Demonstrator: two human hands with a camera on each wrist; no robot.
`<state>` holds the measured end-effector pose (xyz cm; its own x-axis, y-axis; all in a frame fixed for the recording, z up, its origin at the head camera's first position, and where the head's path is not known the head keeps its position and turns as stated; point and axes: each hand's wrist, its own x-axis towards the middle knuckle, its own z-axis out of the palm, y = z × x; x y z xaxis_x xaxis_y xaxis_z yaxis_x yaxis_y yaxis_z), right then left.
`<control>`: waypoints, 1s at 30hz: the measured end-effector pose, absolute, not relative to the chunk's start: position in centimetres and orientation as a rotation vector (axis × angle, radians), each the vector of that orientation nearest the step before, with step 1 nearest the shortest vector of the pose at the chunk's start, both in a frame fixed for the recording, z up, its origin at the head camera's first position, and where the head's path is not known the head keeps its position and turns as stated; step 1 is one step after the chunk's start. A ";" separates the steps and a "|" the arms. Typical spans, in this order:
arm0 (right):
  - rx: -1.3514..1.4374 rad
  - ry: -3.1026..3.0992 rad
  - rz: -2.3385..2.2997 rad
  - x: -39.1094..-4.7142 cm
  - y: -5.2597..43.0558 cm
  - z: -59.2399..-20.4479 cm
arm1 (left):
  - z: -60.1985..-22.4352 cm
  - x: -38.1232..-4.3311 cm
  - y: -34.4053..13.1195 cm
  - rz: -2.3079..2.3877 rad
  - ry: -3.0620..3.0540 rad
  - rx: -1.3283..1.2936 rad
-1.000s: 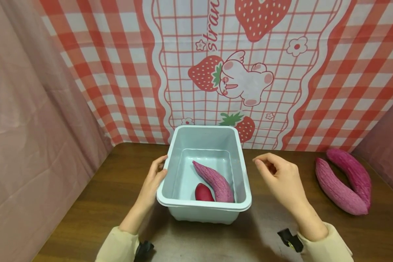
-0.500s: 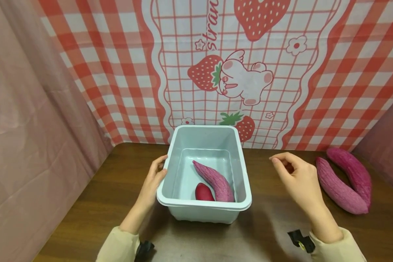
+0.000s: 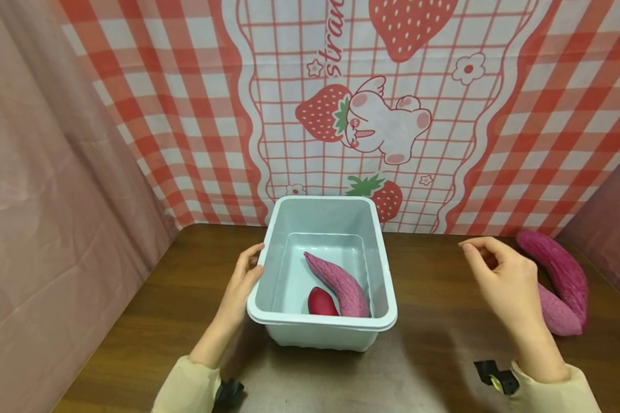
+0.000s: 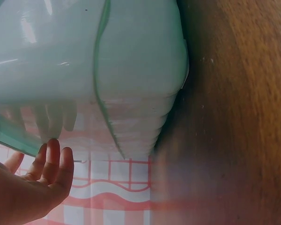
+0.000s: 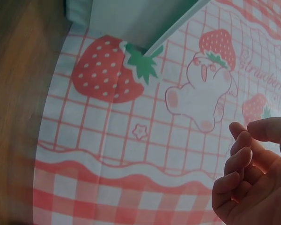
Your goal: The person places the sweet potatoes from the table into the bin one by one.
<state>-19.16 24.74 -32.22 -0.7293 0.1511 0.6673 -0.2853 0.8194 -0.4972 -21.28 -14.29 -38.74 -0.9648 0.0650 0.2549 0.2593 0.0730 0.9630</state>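
A pale blue-grey plastic tub (image 3: pixel 322 324) stands on the wooden table. Inside lie a long, curved pink-purple vegetable with rough skin (image 3: pixel 343 284) and a smaller, smooth dark-red piece (image 3: pixel 322 302), partly hidden by the front rim. My left hand (image 3: pixel 240 287) touches the tub's left side near the rim; the left wrist view has its fingers (image 4: pixel 65 166) against the outer wall. Over the table to the right, my right hand (image 3: pixel 503 281) holds nothing, its fingers loosely bent and the thumb near the index fingertip.
Past my right hand lie two more long, curved vegetables, one magenta (image 3: pixel 560 267) and one lighter pink (image 3: pixel 559 314), partly covered by that hand. A red-and-white strawberry cloth (image 3: pixel 206 115) hangs behind the table. Pink fabric (image 3: pixel 46 201) hangs at the left.
My right hand has moved right, away from the tub and toward the two vegetables, and now partly covers the lighter one. The left hand and the tub have stayed in place.
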 end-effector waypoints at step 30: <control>-0.069 -2.429 0.700 -19.7 29.3 -33.4 | -38.9 -21.3 -14.3 -2.051 -2.174 -0.339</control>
<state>-19.71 29.25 -33.42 -0.8168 0.2070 0.5385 -0.1114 0.8593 -0.4992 -21.29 -14.30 -38.85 -0.9658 0.0715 0.2491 0.2528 0.0488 0.9663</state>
